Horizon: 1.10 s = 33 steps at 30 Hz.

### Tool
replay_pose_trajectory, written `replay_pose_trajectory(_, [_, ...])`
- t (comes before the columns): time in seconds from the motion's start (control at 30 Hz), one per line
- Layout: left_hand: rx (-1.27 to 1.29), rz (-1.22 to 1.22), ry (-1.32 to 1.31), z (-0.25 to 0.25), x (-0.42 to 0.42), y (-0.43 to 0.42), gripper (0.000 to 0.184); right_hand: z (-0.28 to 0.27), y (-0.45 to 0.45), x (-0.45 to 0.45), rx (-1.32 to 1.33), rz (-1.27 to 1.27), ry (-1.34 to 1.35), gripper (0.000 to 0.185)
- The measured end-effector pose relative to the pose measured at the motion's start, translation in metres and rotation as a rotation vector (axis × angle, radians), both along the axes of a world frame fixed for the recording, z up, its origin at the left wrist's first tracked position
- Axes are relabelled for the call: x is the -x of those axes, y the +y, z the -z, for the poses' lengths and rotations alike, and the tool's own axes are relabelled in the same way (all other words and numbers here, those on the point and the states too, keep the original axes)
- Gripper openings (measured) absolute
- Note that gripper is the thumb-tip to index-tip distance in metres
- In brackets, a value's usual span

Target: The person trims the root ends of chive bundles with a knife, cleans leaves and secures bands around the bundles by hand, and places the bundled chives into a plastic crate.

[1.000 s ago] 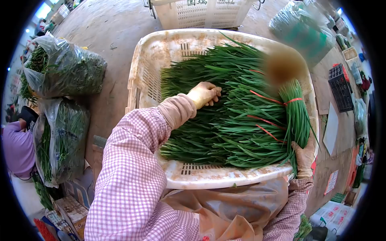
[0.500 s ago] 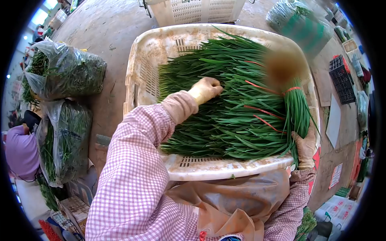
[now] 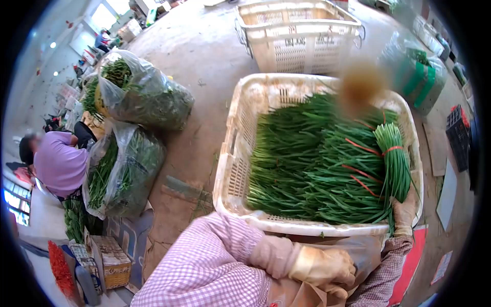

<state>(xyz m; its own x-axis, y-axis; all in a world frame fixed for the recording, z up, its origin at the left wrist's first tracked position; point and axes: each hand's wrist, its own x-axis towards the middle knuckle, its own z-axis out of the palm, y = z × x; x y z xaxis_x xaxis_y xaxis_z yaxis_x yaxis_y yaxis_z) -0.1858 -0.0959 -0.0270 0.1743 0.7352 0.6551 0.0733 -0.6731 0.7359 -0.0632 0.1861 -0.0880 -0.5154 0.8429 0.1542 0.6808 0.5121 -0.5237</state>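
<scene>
My left hand (image 3: pixel 325 267), in a yellowish glove, is below the crate's near rim, over the brown apron (image 3: pixel 360 250). Its fingers are curled, and whatever they may hold is hidden. At the crate's near right corner my right hand (image 3: pixel 404 211), gloved too, is closed round the lower end of a bundle of long green leaves (image 3: pixel 396 163) tied with a red band. The bundle lies upon rows of similar leaves (image 3: pixel 307 153) with several red bands, inside a stained white plastic crate (image 3: pixel 225 179).
Another white crate (image 3: pixel 307 46) stands beyond. On the left are two clear bags of greens (image 3: pixel 153 102), (image 3: pixel 135 174) and a person in purple (image 3: pixel 61 161). A wrapped green bale (image 3: pixel 422 84) and a black crate (image 3: pixel 455 135) are on the right. A blurred brown spot covers part of the view.
My left hand has left the leaves and come down towards the apron. My right hand keeps to the bundle. The view has shifted, so the crate appears lower and further right.
</scene>
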Motion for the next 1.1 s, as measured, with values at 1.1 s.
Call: replay_pose_trajectory(1.1, [0.177,-0.211,0.089,0.032,-0.032,0.003,0.028,0.008,0.005,-0.004,0.011,-0.083,0.091,0.072])
